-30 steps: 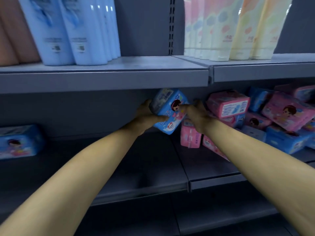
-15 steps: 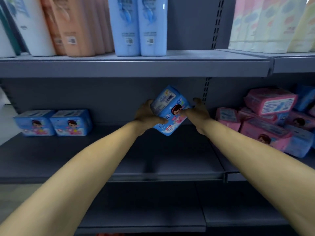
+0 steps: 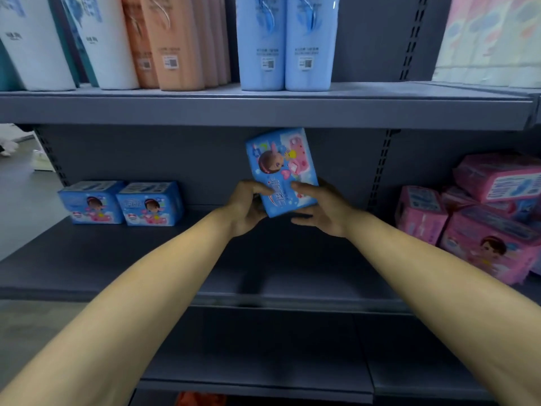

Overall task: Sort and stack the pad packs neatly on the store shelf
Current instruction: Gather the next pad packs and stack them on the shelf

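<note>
A blue pad pack [image 3: 281, 162] stands upright in the air above the middle shelf [image 3: 175, 259], its printed front facing me. My left hand [image 3: 246, 209] grips its lower left edge and my right hand [image 3: 322, 209] grips its lower right edge, thumbs on the front. Two matching blue packs [image 3: 121, 203] stand side by side at the shelf's back left. A loose heap of pink packs [image 3: 486, 221], with a blue one partly buried, fills the right end.
The upper shelf [image 3: 263, 108] hangs just above the held pack and carries white, orange and blue bottles [image 3: 285, 42] and pastel tubes [image 3: 491, 36]. A lower shelf [image 3: 263, 347] runs below my forearms. Floor shows at the far left.
The blue pack has been turned from tilted to upright, front facing me, and carried left from the pink heap. My view has shifted left, bringing two shelved blue packs into sight.
</note>
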`<action>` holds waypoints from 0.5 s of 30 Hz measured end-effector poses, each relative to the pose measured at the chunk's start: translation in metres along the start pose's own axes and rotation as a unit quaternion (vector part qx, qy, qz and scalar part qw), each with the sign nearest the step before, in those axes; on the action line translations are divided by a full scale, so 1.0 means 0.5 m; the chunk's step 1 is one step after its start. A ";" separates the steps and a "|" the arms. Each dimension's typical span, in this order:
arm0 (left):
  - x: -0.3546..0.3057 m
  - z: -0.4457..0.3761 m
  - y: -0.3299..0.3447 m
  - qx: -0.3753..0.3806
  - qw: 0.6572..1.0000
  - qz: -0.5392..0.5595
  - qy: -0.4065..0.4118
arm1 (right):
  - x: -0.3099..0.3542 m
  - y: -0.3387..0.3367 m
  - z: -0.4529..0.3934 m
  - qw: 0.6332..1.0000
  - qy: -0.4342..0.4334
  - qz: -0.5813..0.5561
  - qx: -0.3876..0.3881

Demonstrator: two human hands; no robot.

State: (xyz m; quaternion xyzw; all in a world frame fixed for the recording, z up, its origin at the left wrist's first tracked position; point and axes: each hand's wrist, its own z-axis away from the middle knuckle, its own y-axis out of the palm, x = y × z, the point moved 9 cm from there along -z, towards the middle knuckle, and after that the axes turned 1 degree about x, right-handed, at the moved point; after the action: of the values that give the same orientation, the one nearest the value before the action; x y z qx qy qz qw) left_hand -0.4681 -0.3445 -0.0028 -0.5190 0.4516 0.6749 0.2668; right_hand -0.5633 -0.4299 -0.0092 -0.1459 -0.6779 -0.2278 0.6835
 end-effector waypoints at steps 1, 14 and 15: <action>0.001 -0.004 -0.004 0.001 1.000 -0.027 -0.004 | 0.012 -0.001 -0.007 1.000 -0.019 -0.010 0.009; -0.049 -0.023 -0.151 -0.192 0.977 -0.060 -0.074 | 0.094 -0.035 -0.072 0.895 -0.216 0.368 -0.128; -0.048 -0.027 -0.152 -0.181 0.975 -0.092 -0.087 | 0.088 -0.029 -0.075 0.895 -0.213 0.374 -0.113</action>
State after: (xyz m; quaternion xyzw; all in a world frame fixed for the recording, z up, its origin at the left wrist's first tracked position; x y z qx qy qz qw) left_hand -0.3912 -0.3194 -0.0062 -0.5371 0.2476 0.7607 0.2675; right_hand -0.5396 -0.4665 0.0316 -0.5106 -0.6721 0.0062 0.5362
